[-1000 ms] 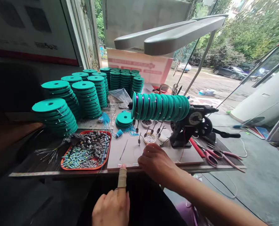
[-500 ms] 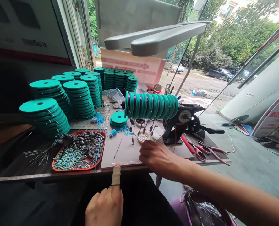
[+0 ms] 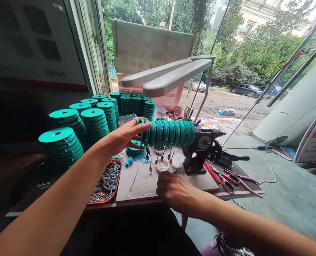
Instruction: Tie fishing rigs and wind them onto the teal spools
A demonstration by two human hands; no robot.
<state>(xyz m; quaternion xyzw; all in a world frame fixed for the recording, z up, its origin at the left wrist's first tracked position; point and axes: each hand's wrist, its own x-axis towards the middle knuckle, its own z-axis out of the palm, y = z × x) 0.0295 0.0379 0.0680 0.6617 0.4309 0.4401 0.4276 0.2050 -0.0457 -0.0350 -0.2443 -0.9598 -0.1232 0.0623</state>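
- Touches the left end of a row of green spools (image 3: 171,133) with the left hand (image 3: 126,137), with its fingers spread and its thumb on the near side.
- Has that row lying sideways, on the left side of a black machine (image 3: 203,137) with a handle on its right.
- Rests the right hand (image 3: 172,188) low, by the near edge of a pale board (image 3: 144,185), with its fingers curled close together; cannot tell if pinching anything.
- Has a bowl of white beads (image 3: 167,170) just past the right hand, and a bowl of dark beads (image 3: 159,152) farther back.
- Shows little dark weights (image 3: 150,170) hanging under the row.
- Has a thin tool (image 3: 134,179) and a blue thread roll (image 3: 129,162) on the left part of the board.
- Has a red tray (image 3: 101,202) of small metal bits left of the board, partly behind the left arm.
- Shows tall green stacks (image 3: 64,138) at far left.
- Has red scissors (image 3: 228,183) and pink pliers (image 3: 250,186) at right.
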